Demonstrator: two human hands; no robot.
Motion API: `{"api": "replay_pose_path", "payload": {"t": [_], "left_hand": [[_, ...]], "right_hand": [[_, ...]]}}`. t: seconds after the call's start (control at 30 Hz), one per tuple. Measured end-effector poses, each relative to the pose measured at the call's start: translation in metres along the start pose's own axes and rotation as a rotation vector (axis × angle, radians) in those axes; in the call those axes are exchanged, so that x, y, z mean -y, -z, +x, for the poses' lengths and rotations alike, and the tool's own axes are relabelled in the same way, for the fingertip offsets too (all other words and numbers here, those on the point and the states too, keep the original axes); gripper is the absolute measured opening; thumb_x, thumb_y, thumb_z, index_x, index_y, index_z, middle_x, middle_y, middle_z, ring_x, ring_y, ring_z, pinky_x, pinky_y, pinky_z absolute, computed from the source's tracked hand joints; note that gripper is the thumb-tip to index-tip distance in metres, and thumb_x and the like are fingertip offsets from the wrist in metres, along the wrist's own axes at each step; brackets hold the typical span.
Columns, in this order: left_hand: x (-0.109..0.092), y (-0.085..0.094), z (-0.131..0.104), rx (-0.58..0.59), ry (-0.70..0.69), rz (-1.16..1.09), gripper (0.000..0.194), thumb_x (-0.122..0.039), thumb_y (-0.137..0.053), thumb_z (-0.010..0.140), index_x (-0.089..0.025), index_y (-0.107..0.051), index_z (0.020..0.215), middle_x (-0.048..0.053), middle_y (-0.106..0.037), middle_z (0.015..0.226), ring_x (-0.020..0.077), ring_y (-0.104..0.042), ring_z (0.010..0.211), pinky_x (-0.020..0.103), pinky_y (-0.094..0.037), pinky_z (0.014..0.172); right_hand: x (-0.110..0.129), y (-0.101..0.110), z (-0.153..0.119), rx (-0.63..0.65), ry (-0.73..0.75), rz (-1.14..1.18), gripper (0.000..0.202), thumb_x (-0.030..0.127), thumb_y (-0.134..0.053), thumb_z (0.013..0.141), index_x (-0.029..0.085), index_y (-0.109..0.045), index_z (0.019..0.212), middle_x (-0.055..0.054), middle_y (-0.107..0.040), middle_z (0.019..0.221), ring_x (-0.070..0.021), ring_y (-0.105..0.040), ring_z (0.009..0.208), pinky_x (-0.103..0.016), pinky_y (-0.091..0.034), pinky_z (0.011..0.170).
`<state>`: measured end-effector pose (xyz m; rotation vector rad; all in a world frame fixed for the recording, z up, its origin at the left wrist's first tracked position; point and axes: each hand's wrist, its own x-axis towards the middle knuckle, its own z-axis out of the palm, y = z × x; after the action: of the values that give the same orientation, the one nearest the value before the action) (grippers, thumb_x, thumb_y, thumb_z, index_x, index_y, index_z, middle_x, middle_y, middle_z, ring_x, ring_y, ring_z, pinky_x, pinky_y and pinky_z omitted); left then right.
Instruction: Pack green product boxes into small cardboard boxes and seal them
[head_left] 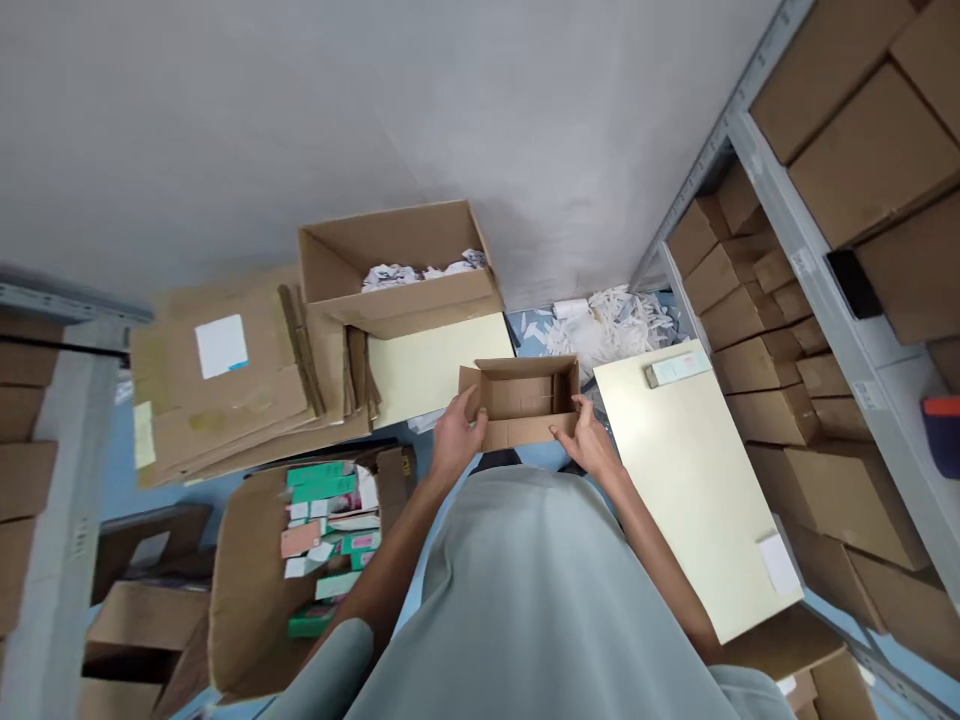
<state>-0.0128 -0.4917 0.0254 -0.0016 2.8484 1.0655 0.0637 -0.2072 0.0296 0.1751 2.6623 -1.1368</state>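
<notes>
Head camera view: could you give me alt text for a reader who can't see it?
A person's left hand and right hand hold a small open cardboard box by its two ends. Flattened cardboard and a large carton holding green packages are on the left; a pale tabletop and shelved brown boxes are on the right.
</notes>
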Motion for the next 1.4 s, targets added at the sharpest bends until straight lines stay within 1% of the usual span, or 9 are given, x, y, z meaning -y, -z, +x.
{"api": "replay_pose_path", "payload": {"t": [0.13, 0.33, 0.5, 0.73, 0.87, 0.97, 1.1, 1.27, 1.4], "left_hand": [[0.048, 0.035, 0.022, -0.026, 0.066, -0.029, 0.068, -0.038, -0.063, 0.100, -0.019, -0.058, 0.165, 0.017, -0.071, 0.159, 0.0364, -0.069, 0.148, 0.052, -0.059, 0.124], [0.125, 0.084, 0.073, -0.016, 0.209, -0.048, 0.066, -0.034, -0.062, 0.101, -0.020, -0.057, 0.165, 0.018, -0.069, 0.162, 0.0370, -0.067, 0.151, 0.054, -0.056, 0.127], [0.158, 0.109, 0.115, 0.041, 0.232, -0.102, 0.071, -0.029, -0.065, 0.099, -0.016, -0.053, 0.168, 0.020, -0.063, 0.169, 0.0363, -0.062, 0.157, 0.051, -0.053, 0.131], [0.168, 0.128, 0.137, 0.106, 0.214, -0.170, 0.065, -0.027, -0.061, 0.103, -0.017, -0.055, 0.167, 0.022, -0.061, 0.169, 0.0387, -0.067, 0.150, 0.055, -0.057, 0.126], [0.166, 0.150, 0.139, 0.014, 0.114, -0.170, 0.055, -0.029, -0.063, 0.104, -0.019, -0.062, 0.159, 0.022, -0.056, 0.172, 0.0371, -0.055, 0.163, 0.055, -0.047, 0.136], [0.156, 0.177, 0.150, -0.082, 0.061, -0.152, 0.049, -0.032, -0.062, 0.107, -0.023, -0.064, 0.156, 0.018, -0.053, 0.174, 0.0353, -0.050, 0.166, 0.055, -0.043, 0.139], [0.137, 0.203, 0.189, -0.118, 0.003, -0.120, 0.047, -0.031, -0.057, 0.110, -0.025, -0.064, 0.156, 0.015, -0.057, 0.169, 0.0341, -0.053, 0.161, 0.054, -0.042, 0.139], [0.121, 0.198, 0.257, -0.034, -0.033, -0.079, 0.047, -0.028, -0.053, 0.109, -0.021, -0.068, 0.153, 0.017, -0.065, 0.158, 0.0367, -0.058, 0.153, 0.053, -0.042, 0.136], [0.113, 0.181, 0.299, 0.070, -0.025, -0.006, 0.048, -0.024, -0.052, 0.106, -0.015, -0.071, 0.150, 0.021, -0.069, 0.151, 0.0397, -0.061, 0.147, 0.053, -0.047, 0.131]], "right_hand": [[0.054, -0.035, 0.050, 0.062, -0.008, -0.059, 0.075, 0.044, -0.072, 0.105, 0.015, -0.035, 0.163, -0.029, -0.067, 0.153, -0.0378, -0.081, 0.121, -0.052, -0.063, 0.105], [0.133, -0.099, 0.123, 0.112, -0.071, -0.140, 0.078, 0.042, -0.074, 0.105, 0.014, -0.034, 0.165, -0.023, -0.077, 0.133, -0.0361, -0.081, 0.119, -0.048, -0.062, 0.104], [0.174, -0.133, 0.163, 0.110, -0.134, -0.166, 0.080, 0.044, -0.074, 0.106, 0.013, -0.032, 0.166, -0.022, -0.077, 0.132, -0.0340, -0.080, 0.119, -0.046, -0.061, 0.106], [0.199, -0.127, 0.187, 0.101, -0.093, -0.230, 0.070, 0.044, -0.077, 0.103, 0.019, -0.044, 0.160, -0.023, -0.064, 0.155, -0.0311, -0.076, 0.125, -0.046, -0.061, 0.110], [0.219, -0.105, 0.200, 0.043, -0.078, -0.320, 0.053, 0.043, -0.072, 0.107, 0.022, -0.056, 0.153, -0.023, -0.051, 0.168, -0.0302, -0.077, 0.123, -0.044, -0.064, 0.103], [0.244, -0.082, 0.224, -0.056, -0.029, -0.376, 0.041, 0.042, -0.060, 0.114, 0.021, -0.061, 0.149, -0.021, -0.054, 0.164, -0.0303, -0.076, 0.125, -0.044, -0.064, 0.105], [0.288, -0.059, 0.274, -0.095, 0.091, -0.433, 0.036, 0.038, -0.049, 0.119, 0.020, -0.064, 0.146, -0.019, -0.066, 0.150, -0.0311, -0.070, 0.135, -0.042, -0.058, 0.115], [0.329, -0.050, 0.345, 0.011, 0.103, -0.586, 0.039, 0.032, -0.044, 0.121, 0.018, -0.065, 0.151, -0.018, -0.067, 0.151, -0.0315, -0.067, 0.140, -0.042, -0.054, 0.120], [0.325, -0.055, 0.391, 0.124, -0.050, -0.731, 0.041, 0.023, -0.050, 0.117, 0.019, -0.061, 0.156, -0.019, -0.064, 0.155, -0.0344, -0.068, 0.140, -0.047, -0.057, 0.118]]}}
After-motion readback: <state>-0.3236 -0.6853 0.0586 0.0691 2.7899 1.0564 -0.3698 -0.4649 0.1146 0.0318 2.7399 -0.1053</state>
